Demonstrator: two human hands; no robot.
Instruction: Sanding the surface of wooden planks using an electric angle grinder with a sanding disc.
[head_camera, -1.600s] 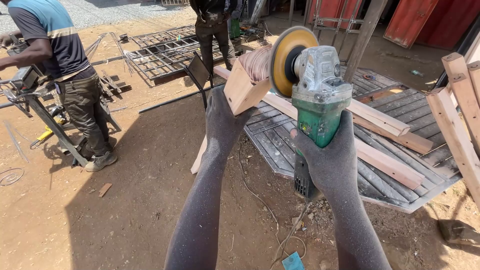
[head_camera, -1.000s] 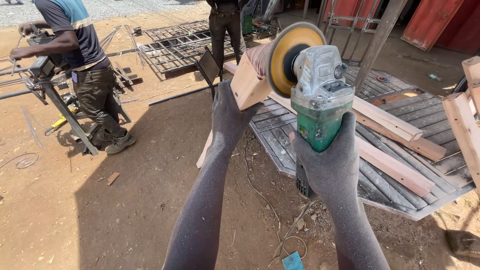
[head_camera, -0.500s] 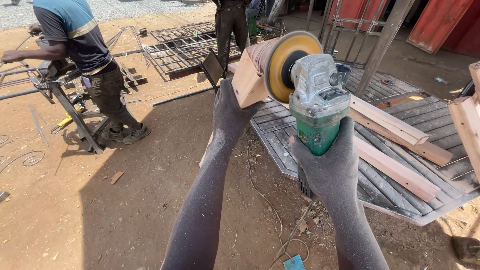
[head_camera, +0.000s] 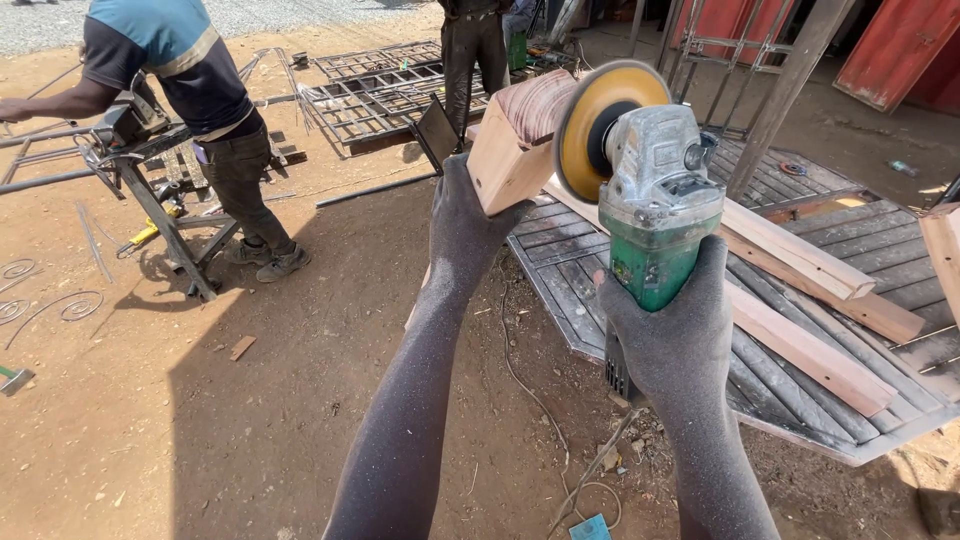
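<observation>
My left hand (head_camera: 466, 222), in a dark grey glove and sleeve, grips a short wooden block (head_camera: 512, 142) from below and holds it up in the air. My right hand (head_camera: 668, 330), gloved the same way, is wrapped around the green body of an angle grinder (head_camera: 655, 205). Its yellow sanding disc (head_camera: 597, 122) presses against the reddish end of the block. The grinder's cord (head_camera: 580, 480) hangs down to the dirt.
Long wooden planks (head_camera: 800, 300) lie on a grey metal gate panel (head_camera: 880, 290) at the right. A person in a blue shirt (head_camera: 190, 90) works at a metal stand (head_camera: 150, 190) at the left. Another person (head_camera: 475, 45) stands behind metal grilles (head_camera: 370, 90). Red containers (head_camera: 890, 50) are at the back.
The view has shifted closer and slightly left. My hands keep the disc against the block. The person at the left has bent further over the stand.
</observation>
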